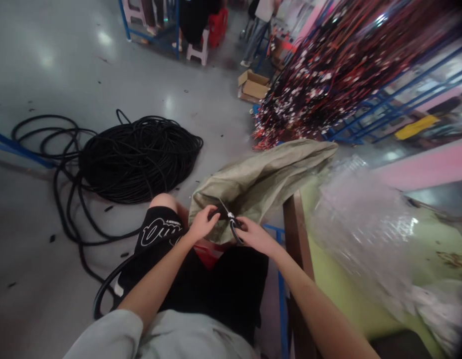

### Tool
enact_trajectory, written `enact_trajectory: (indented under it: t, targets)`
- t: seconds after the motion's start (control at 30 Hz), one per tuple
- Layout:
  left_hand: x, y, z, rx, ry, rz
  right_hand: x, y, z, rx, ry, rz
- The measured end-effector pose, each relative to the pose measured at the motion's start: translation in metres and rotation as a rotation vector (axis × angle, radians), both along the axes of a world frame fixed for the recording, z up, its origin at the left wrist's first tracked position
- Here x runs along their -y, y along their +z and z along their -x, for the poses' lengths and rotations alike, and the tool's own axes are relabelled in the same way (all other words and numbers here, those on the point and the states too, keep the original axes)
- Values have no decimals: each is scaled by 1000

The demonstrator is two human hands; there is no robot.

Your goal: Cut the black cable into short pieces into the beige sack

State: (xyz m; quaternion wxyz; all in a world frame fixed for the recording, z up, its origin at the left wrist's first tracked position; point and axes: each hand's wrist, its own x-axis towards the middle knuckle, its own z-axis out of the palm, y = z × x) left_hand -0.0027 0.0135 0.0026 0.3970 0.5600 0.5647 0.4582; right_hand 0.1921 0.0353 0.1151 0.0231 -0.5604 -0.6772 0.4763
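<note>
My right hand (253,234) is closed round the dark handles of a pair of scissors (231,215), whose blade points up and left. Just left of the blade, my left hand (204,223) pinches a short dark end of black cable, mostly hidden by the fingers. A length of this black cable (104,286) loops past my left thigh and under my left forearm. Both hands are over the mouth of a beige woven sack (249,172), which stands between my knees. Something red (208,254) shows below the sack.
A large coil of black cable (137,159) lies on the floor at left, with small black pieces scattered about. At right stands a yellow-green table (321,249) with clear plastic wrap (365,219). Bundled wires (321,75) hang beyond, near a cardboard box (254,86). People are at the back.
</note>
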Motion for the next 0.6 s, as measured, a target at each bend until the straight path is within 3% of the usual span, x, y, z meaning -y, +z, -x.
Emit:
enact_trajectory:
  t: [0.1, 0.23, 0.3, 0.37, 0.47, 0.6]
  targets:
    - [-2, -2, -6, 91, 61, 12, -4, 6, 2, -79, -48, -36]
    - [-8, -10, -3, 311, 351, 66, -9, 10, -2, -202, -144, 37]
    - [-9, -12, -4, 419, 392, 91, -11, 6, -4, -248, -220, 42]
    - [-7, -11, -11, 512, 322, 112, -12, 3, -5, -269, -230, -48]
    - [-1, -1, -32, 665, 158, 156, -6, 4, 4, -195, -104, -283]
    - [8, 18, -46, 1026, 16, 282, 13, 7, 42, -12, 8, -507]
